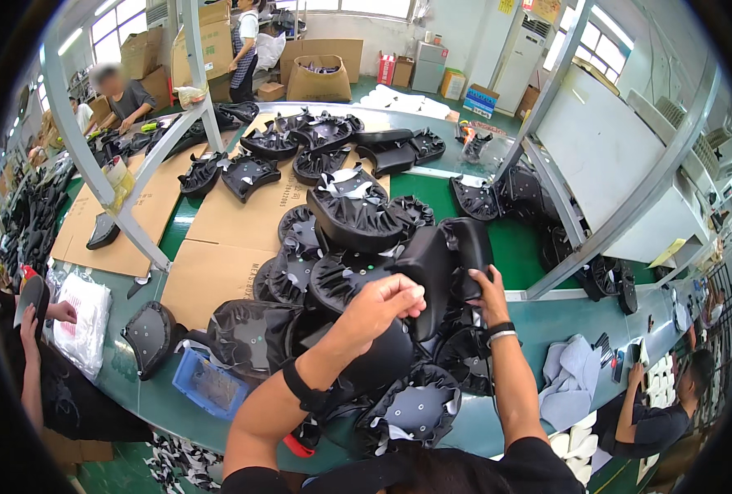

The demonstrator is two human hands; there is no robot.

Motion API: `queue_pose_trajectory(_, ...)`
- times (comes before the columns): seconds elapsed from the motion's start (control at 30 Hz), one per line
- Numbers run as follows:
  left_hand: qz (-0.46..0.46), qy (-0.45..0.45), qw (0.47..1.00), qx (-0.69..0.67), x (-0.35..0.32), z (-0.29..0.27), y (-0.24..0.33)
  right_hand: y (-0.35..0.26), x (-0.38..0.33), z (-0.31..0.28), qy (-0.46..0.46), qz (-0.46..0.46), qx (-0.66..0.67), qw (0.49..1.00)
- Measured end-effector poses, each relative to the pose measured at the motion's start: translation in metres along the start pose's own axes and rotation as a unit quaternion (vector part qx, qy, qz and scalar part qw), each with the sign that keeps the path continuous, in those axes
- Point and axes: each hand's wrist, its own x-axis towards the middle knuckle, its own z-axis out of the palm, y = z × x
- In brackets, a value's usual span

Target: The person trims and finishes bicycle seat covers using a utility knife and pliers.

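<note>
green desk, heaped with black saddle covers. black padded bicycle saddle, long axis running one to seven o'clock. right hand fingers clamp its five o'clock edge; left hand, equally near, fingers pinched on its nine o'clock edge.

Black seat in the hands, black seats piled on the green table, brown cardboard toward its far edge, a blue tray at its near edge, grey cloths beside.
</note>
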Motion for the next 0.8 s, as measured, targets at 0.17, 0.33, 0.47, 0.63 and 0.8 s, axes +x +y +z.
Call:
queue_pose_trajectory(0.17,-0.074,0.061,0.995,-0.016,-0.001,-0.011,-0.028,-0.006,-0.035,-0.046,-0.178,0.053,0.439,0.879)
queue_pose_trajectory(0.33,0.023,0.085,0.971,-0.22,-0.011,0.015,-0.026,-0.018,-0.126,0.028,-0.275,0.133,0.546,0.78)
queue_pose_trajectory(0.47,0.17,0.356,0.831,-0.391,-0.071,-0.04,0.005,-0.082,-0.176,0.083,-0.477,0.041,0.063,0.876)
queue_pose_trajectory(0.63,0.211,0.644,0.704,-0.211,-0.194,-0.196,0.004,-0.099,-0.122,0.042,-0.406,-0.088,0.039,0.909)
queue_pose_trajectory(0.8,0.239,0.717,0.447,-0.479,-0.331,-0.389,-0.053,-0.124,-0.06,0.031,-0.278,-0.087,0.017,0.956)
